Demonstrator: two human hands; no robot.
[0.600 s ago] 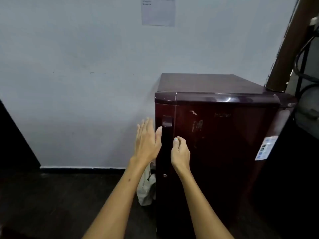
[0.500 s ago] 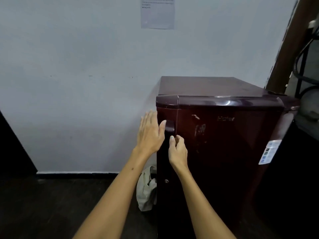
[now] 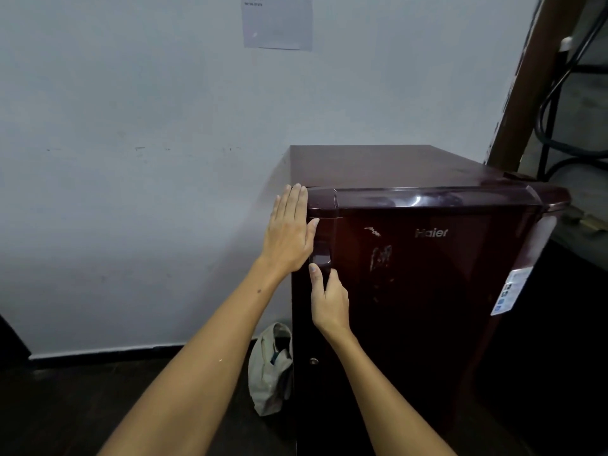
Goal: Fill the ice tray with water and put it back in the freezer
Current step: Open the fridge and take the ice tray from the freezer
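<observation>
A small dark maroon fridge (image 3: 427, 291) stands against the white wall, its door closed. A recessed door handle (image 3: 320, 255) sits near the door's top left edge. My left hand (image 3: 291, 232) lies flat and open against the fridge's upper left side, thumb on the door's corner. My right hand (image 3: 329, 299) is just below the handle, fingers curled, thumb tip touching the handle's lower edge. The ice tray is not in view.
A crumpled pale bag (image 3: 271, 373) lies on the dark floor left of the fridge. A paper notice (image 3: 278, 23) hangs on the wall above. At the right are a brown slanted beam (image 3: 526, 90) and black cables (image 3: 566, 93).
Both hands have risen along the fridge's left edge. The left hand reached the top corner; the right hand came up to the handle.
</observation>
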